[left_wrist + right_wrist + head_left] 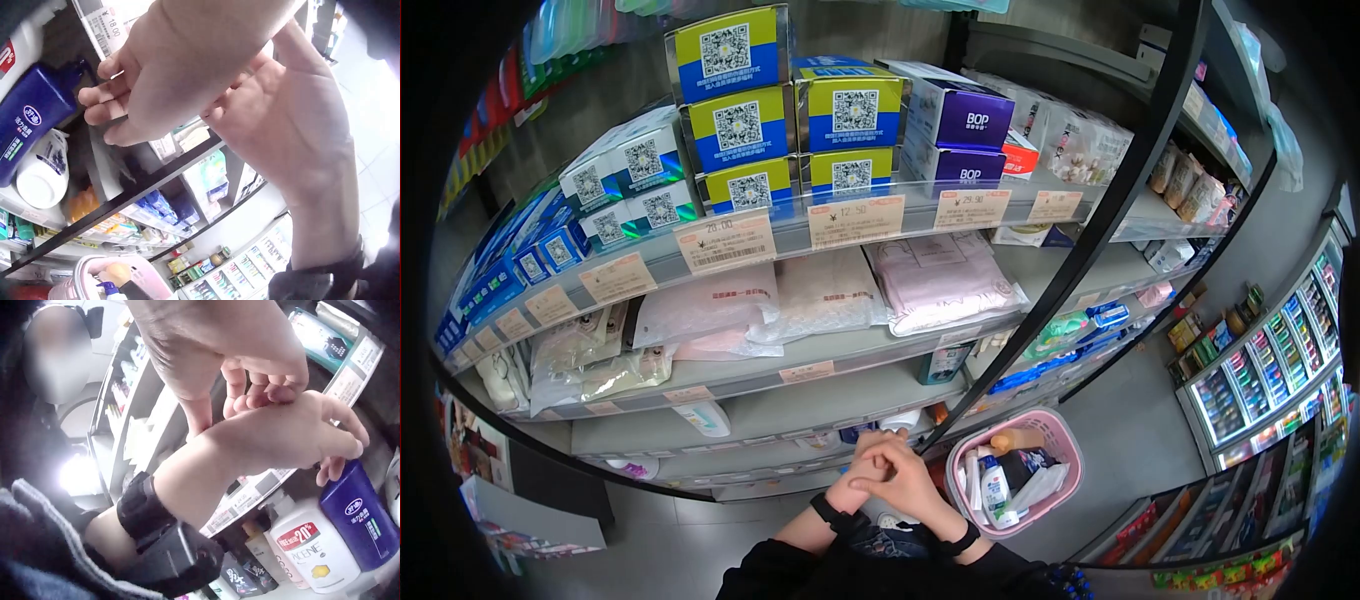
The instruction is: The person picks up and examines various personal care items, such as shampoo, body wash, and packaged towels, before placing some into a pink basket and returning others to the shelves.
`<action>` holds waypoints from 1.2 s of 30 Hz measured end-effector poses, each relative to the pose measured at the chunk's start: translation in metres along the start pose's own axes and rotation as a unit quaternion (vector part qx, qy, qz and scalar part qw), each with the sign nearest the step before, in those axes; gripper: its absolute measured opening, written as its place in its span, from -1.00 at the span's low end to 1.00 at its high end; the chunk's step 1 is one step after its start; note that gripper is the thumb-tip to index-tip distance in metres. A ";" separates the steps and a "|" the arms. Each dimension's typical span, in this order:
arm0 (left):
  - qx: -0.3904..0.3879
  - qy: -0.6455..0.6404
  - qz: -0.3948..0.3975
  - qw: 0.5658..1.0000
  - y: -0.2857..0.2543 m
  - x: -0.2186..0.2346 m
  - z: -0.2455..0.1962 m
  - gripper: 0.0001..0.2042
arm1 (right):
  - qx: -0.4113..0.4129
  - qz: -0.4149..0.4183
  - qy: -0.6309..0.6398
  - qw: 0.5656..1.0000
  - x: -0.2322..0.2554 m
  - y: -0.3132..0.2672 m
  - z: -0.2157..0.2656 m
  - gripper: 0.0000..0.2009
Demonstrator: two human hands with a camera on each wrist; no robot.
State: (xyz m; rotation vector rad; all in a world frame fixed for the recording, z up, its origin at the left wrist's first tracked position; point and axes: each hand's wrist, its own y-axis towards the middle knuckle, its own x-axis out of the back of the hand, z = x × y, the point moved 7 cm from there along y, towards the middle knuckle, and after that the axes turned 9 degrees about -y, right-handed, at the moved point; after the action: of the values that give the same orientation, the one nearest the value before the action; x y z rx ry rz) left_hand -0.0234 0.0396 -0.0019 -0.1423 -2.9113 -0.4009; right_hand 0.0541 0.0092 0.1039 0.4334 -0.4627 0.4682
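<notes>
Both hands meet in front of the lower shelves in the head view. My left hand (866,466) has loosely bent fingers and holds nothing. Across its wrist lies my right hand (912,490), whose curled fingers and thumb hold the left wrist from above, as the right wrist view shows. Near the left fingertips stand a blue pump bottle (362,519) and a white pump bottle (315,550) with a red label. A white bottle (45,172) lies on its side by the blue one. Below right of the hands, a pink basket (1078,475) holds a white bottle (995,490) and other goods.
Boxes with QR codes (733,125) and purple boxes (970,115) are stacked on the upper shelf. Bagged textiles (940,280) lie one shelf lower. A dark slanted post (1090,230) rises right of the hands. Lit cabinets (1270,350) stand beyond the aisle.
</notes>
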 end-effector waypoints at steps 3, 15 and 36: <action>0.087 0.044 -0.015 0.995 -0.005 -0.004 0.028 -0.94 | -0.053 -0.026 0.025 0.998 0.005 0.003 -0.022 -0.68; 0.159 -0.141 0.133 0.968 0.019 -0.001 -0.057 -0.88 | -0.173 -0.119 0.235 0.949 0.038 -0.007 -0.070 -0.87; -0.024 -0.143 0.016 0.989 -0.001 0.031 -0.195 -0.86 | -0.112 -0.100 0.582 0.799 0.062 -0.003 0.005 -0.78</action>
State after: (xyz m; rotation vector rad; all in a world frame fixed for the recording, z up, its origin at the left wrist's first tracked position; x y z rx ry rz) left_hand -0.0178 -0.0136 0.1883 -0.2759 -3.1766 -0.4832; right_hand 0.1033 0.0250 0.1386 -0.0928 0.7257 0.3868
